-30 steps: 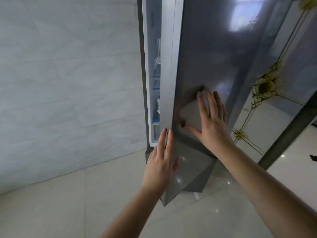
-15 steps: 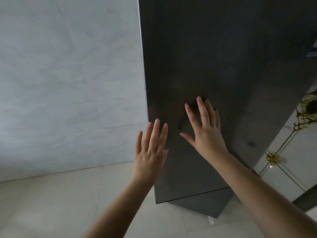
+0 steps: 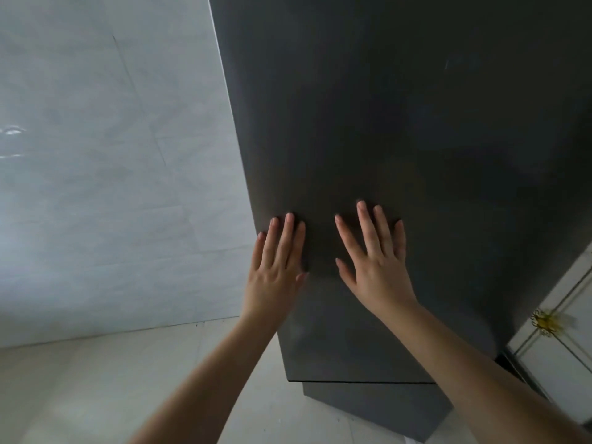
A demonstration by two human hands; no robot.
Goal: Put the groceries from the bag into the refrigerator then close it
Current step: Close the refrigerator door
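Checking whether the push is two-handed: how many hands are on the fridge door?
2. The left hand lies flat near the door's left edge, fingers straight. The right hand lies flat beside it, further right, fingers spread. Nothing suggests another hand hidden.

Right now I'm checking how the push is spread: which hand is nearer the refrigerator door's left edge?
Left. The left hand lies flat beside the left edge of the refrigerator door; the right hand presses farther in, toward the middle.
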